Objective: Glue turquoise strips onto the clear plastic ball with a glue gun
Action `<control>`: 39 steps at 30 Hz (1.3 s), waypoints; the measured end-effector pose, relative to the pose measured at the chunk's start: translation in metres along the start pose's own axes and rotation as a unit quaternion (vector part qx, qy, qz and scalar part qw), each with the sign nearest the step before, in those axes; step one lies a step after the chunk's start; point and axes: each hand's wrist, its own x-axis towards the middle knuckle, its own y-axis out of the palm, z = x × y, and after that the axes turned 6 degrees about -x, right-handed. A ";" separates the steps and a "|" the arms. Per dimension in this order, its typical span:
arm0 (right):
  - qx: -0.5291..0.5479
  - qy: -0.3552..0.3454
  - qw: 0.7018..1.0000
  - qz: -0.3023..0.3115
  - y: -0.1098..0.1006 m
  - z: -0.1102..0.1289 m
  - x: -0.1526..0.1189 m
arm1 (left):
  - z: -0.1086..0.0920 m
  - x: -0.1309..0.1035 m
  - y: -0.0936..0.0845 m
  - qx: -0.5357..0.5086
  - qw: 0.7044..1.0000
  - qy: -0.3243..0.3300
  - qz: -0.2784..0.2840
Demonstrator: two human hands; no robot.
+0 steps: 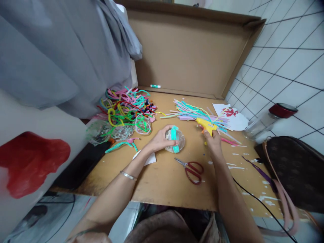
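Note:
My left hand [162, 140] is closed round a clear, round plastic piece [181, 143], perhaps a cup or bowl. A teal band of pipe cleaners [173, 135] runs across it, with my thumb over the band. In my right hand [214, 140] is a yellow glue gun [206, 125], its nozzle pointing up and left, away from the plastic piece. Red-handled scissors [193, 170] lie on the table between my forearms, blades slightly toward the left. Under my left wrist a white scrap of paper [150, 159] is partly hidden.
Bent pipe cleaners [124, 108] form a tangled heap at the back left; straight ones [189, 110] lie behind the glue gun. A glue stick tube [155, 86] sits by the cardboard wall [187, 50]. At right are a bottle [265, 121], a brown bag [293, 168] and a black cord [260, 200].

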 end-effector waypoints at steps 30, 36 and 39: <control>0.080 -0.265 0.955 0.109 0.014 0.054 -0.075 | 0.002 0.000 0.006 -0.099 0.994 -0.036 -0.020; 0.110 -0.230 0.959 0.127 0.010 0.054 -0.070 | -0.004 -0.001 -0.005 -0.041 0.997 -0.045 0.041; 0.137 -0.208 0.956 0.154 0.008 0.056 -0.071 | -0.004 -0.001 -0.005 -0.043 0.997 -0.050 0.029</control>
